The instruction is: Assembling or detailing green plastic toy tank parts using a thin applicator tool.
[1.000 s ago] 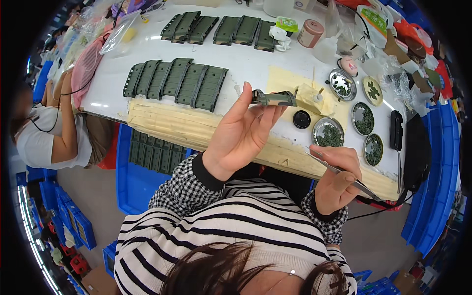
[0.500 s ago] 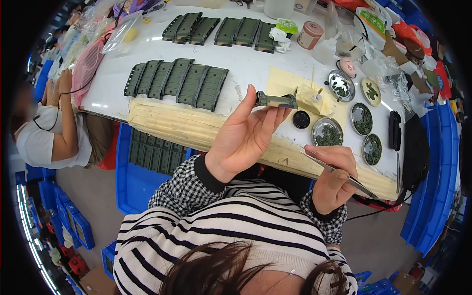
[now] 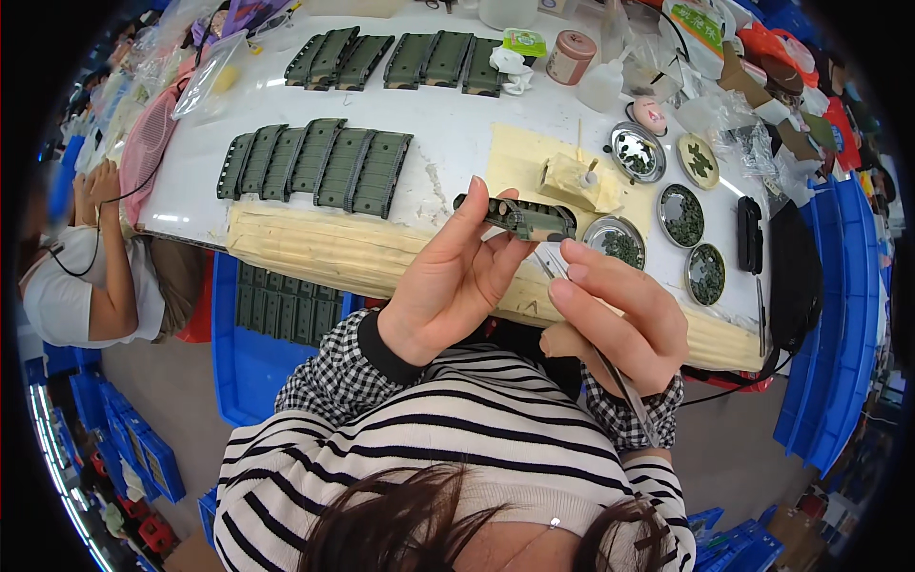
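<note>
My left hand (image 3: 457, 276) holds a small dark green model part (image 3: 519, 218) up between fingertips and thumb, above the table's front edge. My right hand (image 3: 620, 319) grips metal tweezers (image 3: 610, 367); their tips point up toward the green part, close under it. Both sleeves are black-and-white checked under a striped top.
The white table (image 3: 448, 143) carries rows of dark green plastic pieces (image 3: 319, 162), a second row (image 3: 400, 57) farther back, round metal dishes of small green parts (image 3: 681, 214), a yellow sponge block (image 3: 572, 181), bottles and bags. A blue crate (image 3: 257, 315) sits below. Another person (image 3: 86, 267) sits at left.
My right hand has risen from low at the right up to the green part, bringing the tweezers' tips to it. My left hand stays raised with the part.
</note>
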